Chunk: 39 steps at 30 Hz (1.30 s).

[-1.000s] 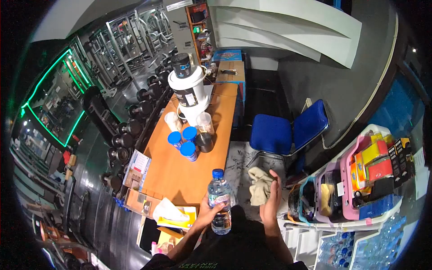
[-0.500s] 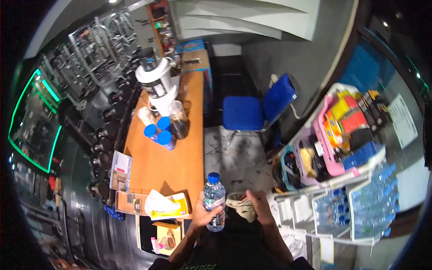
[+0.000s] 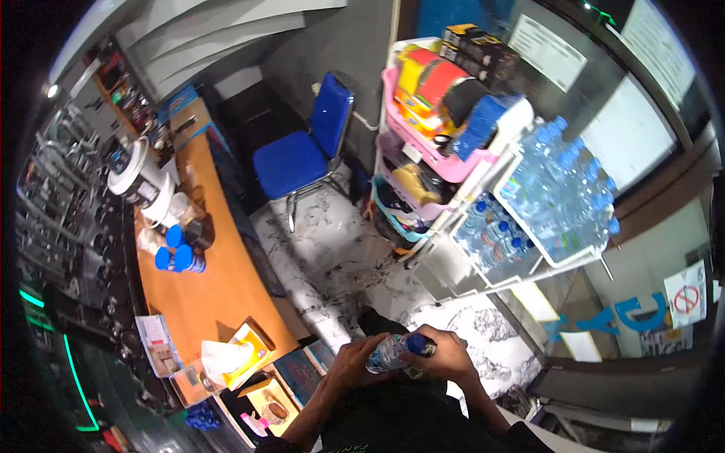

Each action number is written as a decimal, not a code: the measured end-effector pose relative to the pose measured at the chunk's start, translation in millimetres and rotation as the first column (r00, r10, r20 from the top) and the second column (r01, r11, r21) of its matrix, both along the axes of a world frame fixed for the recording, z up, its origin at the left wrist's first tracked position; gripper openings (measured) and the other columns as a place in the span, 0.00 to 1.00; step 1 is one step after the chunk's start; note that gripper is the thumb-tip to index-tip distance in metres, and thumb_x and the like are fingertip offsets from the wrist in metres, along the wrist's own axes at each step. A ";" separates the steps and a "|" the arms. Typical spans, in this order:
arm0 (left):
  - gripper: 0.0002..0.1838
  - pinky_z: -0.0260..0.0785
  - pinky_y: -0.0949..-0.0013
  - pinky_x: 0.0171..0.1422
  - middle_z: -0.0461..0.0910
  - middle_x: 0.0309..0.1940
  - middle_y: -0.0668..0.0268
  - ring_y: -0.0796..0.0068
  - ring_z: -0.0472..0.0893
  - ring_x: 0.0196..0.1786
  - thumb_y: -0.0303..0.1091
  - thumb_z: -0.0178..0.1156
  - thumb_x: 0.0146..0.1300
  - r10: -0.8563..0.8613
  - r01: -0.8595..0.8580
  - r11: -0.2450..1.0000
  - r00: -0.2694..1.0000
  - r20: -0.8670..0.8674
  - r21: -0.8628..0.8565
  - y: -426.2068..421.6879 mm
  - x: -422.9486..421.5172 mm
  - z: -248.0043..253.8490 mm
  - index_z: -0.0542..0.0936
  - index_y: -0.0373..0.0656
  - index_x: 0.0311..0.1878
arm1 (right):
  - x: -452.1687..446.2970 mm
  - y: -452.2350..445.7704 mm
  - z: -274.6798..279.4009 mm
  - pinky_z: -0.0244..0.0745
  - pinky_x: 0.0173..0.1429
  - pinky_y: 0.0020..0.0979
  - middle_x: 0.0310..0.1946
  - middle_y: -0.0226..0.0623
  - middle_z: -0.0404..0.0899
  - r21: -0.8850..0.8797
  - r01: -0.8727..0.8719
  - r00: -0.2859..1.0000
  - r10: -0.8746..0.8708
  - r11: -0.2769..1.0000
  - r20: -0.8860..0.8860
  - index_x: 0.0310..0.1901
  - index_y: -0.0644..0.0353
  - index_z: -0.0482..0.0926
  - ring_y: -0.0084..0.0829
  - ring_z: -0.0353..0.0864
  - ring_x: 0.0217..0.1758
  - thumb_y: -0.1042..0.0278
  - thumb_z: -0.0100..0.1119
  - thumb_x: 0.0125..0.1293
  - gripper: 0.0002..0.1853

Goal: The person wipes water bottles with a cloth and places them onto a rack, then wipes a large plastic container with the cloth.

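Note:
A clear plastic water bottle (image 3: pixel 387 353) with a blue cap lies tilted in front of my body, its cap pointing right. My left hand (image 3: pixel 352 364) is closed around the lower part of the bottle. My right hand (image 3: pixel 447 353) is curled at the cap end, with a little of a pale cloth (image 3: pixel 430 348) showing between it and the bottle. Most of the cloth is hidden by the hand.
On the left stands a wooden counter (image 3: pixel 219 294) with a tissue box (image 3: pixel 253 351), blue-lidded containers (image 3: pixel 181 257) and a white tub (image 3: pixel 141 174). A blue chair (image 3: pixel 293 164) is ahead. To the right, a rack holds pink baskets (image 3: pixel 430 155) and many water bottles (image 3: pixel 559 196).
My view has turned right, toward the rack. The bottle has gone from upright to tilted, and my right hand with the cloth has come up against its cap end.

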<state>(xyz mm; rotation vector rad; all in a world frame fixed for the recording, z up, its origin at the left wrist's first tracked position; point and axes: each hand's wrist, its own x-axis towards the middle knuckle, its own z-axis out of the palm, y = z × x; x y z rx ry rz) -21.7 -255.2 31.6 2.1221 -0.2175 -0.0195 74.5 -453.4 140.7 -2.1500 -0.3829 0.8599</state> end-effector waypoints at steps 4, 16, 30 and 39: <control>0.43 0.74 0.56 0.52 0.78 0.50 0.52 0.50 0.80 0.49 0.39 0.75 0.42 -0.126 0.126 0.992 0.992 0.029 -0.008 -15.2 21.4 13.1 0.67 0.45 0.64 | -19.7 -25.0 -12.6 0.73 0.51 0.37 0.40 0.38 0.82 0.041 0.110 0.971 -0.116 0.993 0.207 0.45 0.55 0.79 0.39 0.82 0.45 0.44 0.67 0.54 0.25; 0.38 0.61 0.52 0.64 0.73 0.56 0.53 0.50 0.72 0.58 0.47 0.68 0.51 -0.366 0.361 0.931 0.921 0.136 0.057 -103.6 144.7 -18.2 0.68 0.40 0.63 | 18.7 -94.4 -40.6 0.76 0.36 0.37 0.30 0.40 0.81 0.019 0.342 0.617 -0.240 0.940 0.749 0.39 0.59 0.79 0.42 0.81 0.31 0.56 0.71 0.51 0.19; 0.27 0.60 0.51 0.64 0.66 0.60 0.48 0.46 0.67 0.61 0.41 0.60 0.60 -0.453 0.400 0.882 0.866 0.212 0.250 -231.6 332.1 -69.1 0.69 0.41 0.61 | 118.8 -193.3 -102.8 0.73 0.36 0.39 0.29 0.41 0.80 -0.053 0.704 0.365 -0.296 0.708 0.882 0.36 0.61 0.79 0.43 0.78 0.33 0.56 0.69 0.53 0.17; 0.11 0.68 0.50 0.50 0.80 0.37 0.49 0.45 0.78 0.43 0.30 0.55 0.54 -0.578 0.431 0.778 0.777 0.250 0.458 -289.4 410.4 -125.0 0.80 0.37 0.38 | 162.9 -201.7 -138.6 0.72 0.33 0.44 0.28 0.44 0.79 -0.140 0.775 0.385 -0.285 0.617 0.878 0.38 0.60 0.79 0.46 0.78 0.30 0.50 0.67 0.54 0.21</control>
